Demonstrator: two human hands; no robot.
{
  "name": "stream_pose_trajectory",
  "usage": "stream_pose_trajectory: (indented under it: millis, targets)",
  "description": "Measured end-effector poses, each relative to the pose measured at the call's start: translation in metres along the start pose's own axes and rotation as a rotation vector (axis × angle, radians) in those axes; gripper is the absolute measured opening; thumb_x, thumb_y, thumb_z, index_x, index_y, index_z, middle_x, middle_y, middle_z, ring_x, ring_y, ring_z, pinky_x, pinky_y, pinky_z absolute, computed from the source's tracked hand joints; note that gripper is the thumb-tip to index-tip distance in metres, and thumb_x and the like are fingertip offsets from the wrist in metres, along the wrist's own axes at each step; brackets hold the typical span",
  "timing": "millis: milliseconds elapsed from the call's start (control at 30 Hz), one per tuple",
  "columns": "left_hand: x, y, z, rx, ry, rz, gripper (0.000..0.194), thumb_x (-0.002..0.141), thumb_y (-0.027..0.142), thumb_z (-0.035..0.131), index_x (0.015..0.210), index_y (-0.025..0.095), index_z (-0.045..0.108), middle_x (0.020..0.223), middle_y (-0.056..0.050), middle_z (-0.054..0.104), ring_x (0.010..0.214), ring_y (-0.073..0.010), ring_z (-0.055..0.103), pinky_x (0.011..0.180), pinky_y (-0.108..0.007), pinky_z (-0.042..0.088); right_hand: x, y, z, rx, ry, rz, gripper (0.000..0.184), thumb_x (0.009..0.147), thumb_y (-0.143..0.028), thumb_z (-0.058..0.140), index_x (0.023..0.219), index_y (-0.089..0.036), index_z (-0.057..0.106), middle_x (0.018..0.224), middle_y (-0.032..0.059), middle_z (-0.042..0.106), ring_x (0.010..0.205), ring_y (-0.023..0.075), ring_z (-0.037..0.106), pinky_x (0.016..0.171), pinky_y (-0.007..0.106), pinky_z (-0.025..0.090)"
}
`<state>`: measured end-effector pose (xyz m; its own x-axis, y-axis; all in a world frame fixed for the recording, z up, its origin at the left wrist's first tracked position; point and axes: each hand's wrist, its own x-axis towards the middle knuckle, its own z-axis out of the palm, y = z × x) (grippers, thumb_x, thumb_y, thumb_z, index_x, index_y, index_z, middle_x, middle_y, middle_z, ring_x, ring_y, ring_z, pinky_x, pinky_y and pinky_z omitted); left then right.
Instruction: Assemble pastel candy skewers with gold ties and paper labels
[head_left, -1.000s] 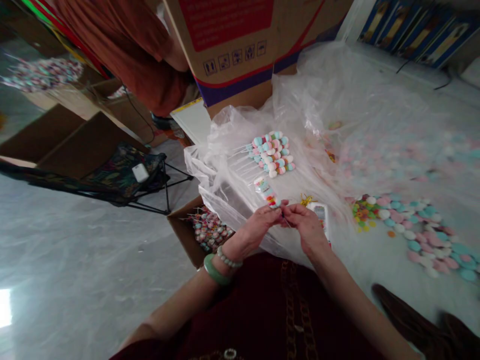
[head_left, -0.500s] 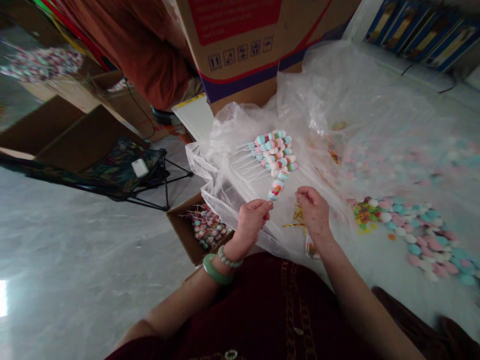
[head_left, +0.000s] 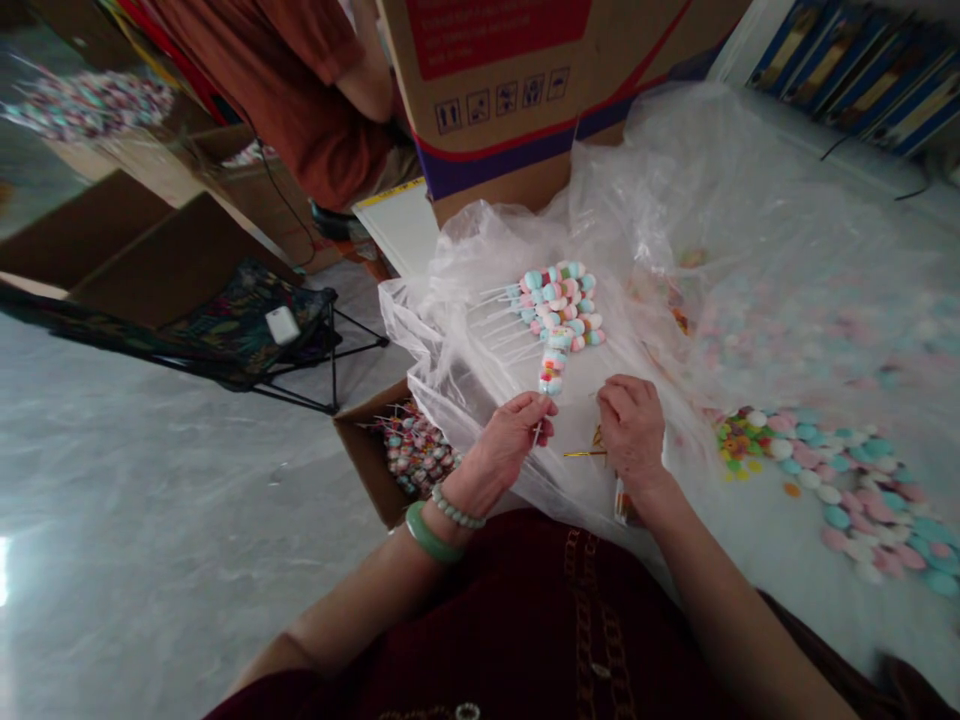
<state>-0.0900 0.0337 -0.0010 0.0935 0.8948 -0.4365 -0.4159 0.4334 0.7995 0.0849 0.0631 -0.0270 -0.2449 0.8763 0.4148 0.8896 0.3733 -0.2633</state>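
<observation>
My left hand [head_left: 517, 432] is closed round the stick of a marshmallow skewer [head_left: 553, 365], just below its pink, white and blue sweets, which look wrapped in clear film. The skewer stands nearly upright. My right hand [head_left: 632, 425] is pinched a short way to the right, with a thin gold tip, seemingly a twist tie [head_left: 592, 396], poking out of its fingertips. Under and beside that hand lie more gold twist ties [head_left: 583, 454], partly hidden by it. Beyond the hands, several finished marshmallow skewers [head_left: 562, 300] lie in a row, sticks to the left.
Loose marshmallows [head_left: 862, 480] and gummies [head_left: 742, 440] spread across the table at right, under clear plastic sheeting [head_left: 690, 190] farther back. A carton of skewers [head_left: 367, 460] stands low at left, near a folding chair [head_left: 247, 345]. A large carton [head_left: 495, 110] and a person [head_left: 322, 100] are behind.
The skewer in my left hand has turned more upright, and its stick now shows below my fingers. My right hand has lowered slightly over the gold ties. The view has shifted a little.
</observation>
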Motion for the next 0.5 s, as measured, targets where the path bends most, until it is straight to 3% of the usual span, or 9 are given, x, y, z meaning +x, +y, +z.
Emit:
stream_pose_trajectory:
  millis: [100,200,367,500]
  targets:
    - [0.0,0.006,0.01,-0.079,-0.158,-0.078,0.026,0.071,0.038,0.069,0.073,0.014,0.059,0.08,-0.002,0.06,0.071,-0.011,0.058,0.063,-0.023,0.043,-0.002,-0.009,-0.015,-0.006,-0.044,-0.164,0.02,0.09,-0.015,0.044,0.08,-0.019,0.061,0.081,0.006,0.062,0.081,0.0197,0.05,0.075,0.032,0.035]
    - [0.004,0.004,0.018,-0.085,-0.23,-0.131,0.031,0.066,0.039,0.073,0.069,0.013,0.057,0.068,-0.001,0.059,0.067,-0.0116,0.057,0.067,-0.026,0.044,-0.007,-0.019,-0.026,-0.078,-0.115,-0.26,0.021,0.089,-0.019,0.046,0.073,-0.02,0.06,0.07,0.0057,0.058,0.075,0.021,0.048,0.071,0.034,0.032]
    - [0.009,-0.004,0.017,-0.049,-0.28,-0.215,0.031,0.063,0.036,0.075,0.07,0.012,0.058,0.065,-0.003,0.062,0.06,-0.0137,0.059,0.066,-0.031,0.047,-0.021,-0.023,-0.031,0.047,-0.16,-0.166,0.024,0.092,-0.018,0.042,0.076,-0.019,0.06,0.071,0.0047,0.058,0.074,0.0194,0.05,0.071,0.031,0.033]
    - [0.008,-0.007,0.013,0.038,-0.31,-0.191,0.025,0.065,0.032,0.073,0.065,0.011,0.058,0.056,-0.001,0.057,0.048,-0.0098,0.052,0.054,-0.026,0.042,-0.032,-0.021,-0.031,0.114,-0.166,-0.142,0.025,0.093,-0.017,0.038,0.078,-0.018,0.058,0.072,0.0049,0.059,0.073,0.019,0.05,0.07,0.03,0.034]
